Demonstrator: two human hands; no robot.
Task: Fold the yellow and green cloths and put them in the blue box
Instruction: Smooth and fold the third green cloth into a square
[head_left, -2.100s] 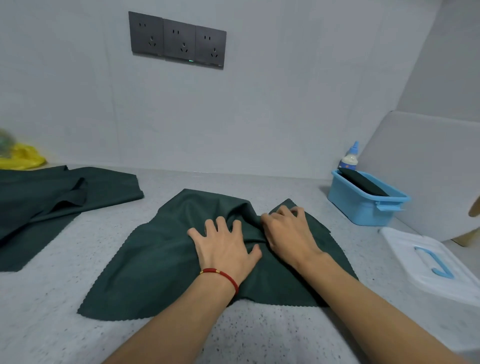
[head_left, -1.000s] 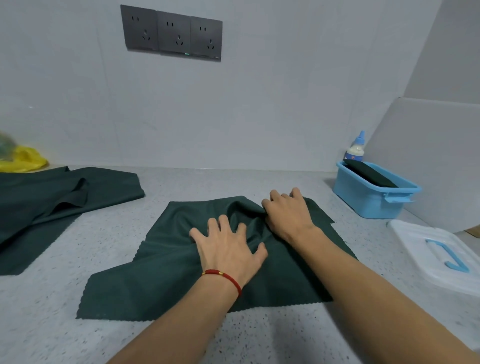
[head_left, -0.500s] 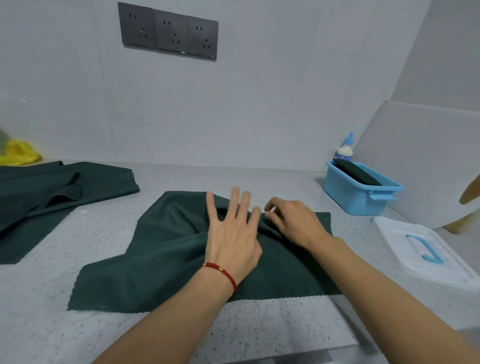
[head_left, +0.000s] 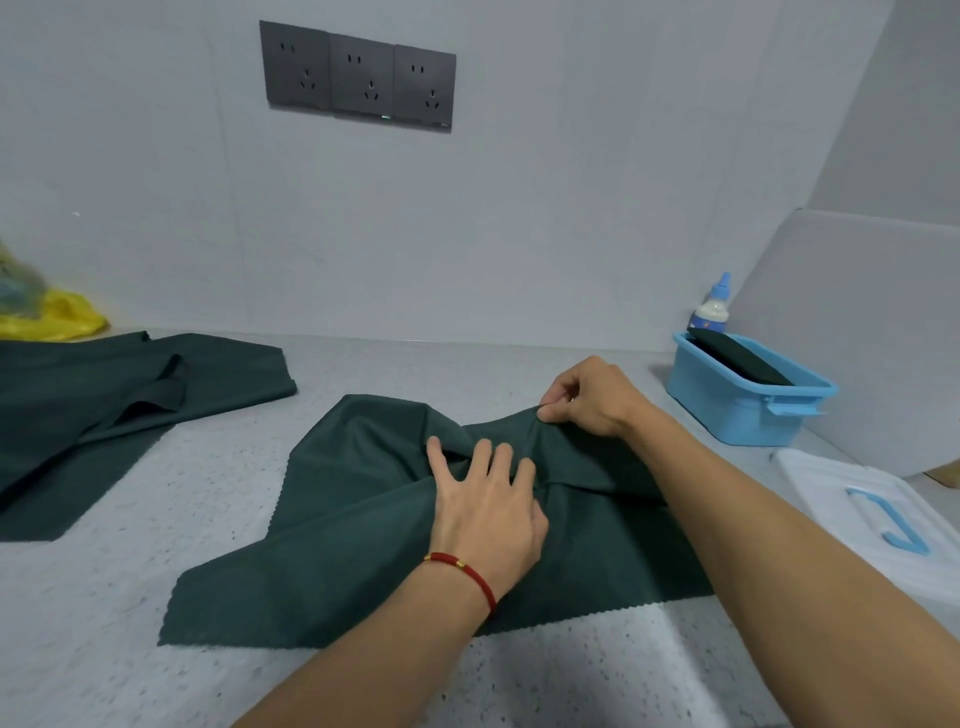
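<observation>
At frame centre the green cloth (head_left: 363, 530) lay on the bench (head_left: 104, 649), rumpled through its middle. The left hand (head_left: 488, 512) rested flat on it, fingers spread. The right hand (head_left: 589, 400), flat on the fabric a second earlier, had risen and now pinched the far right edge between thumb and fingertips, lifting a ridge. Judgement: the first fold was beginning, not yet laid. More cloths (head_left: 119, 405) waited at left, with yellow (head_left: 57, 319) behind. The box (head_left: 743, 405), at right, already held one dark folded cloth.
</observation>
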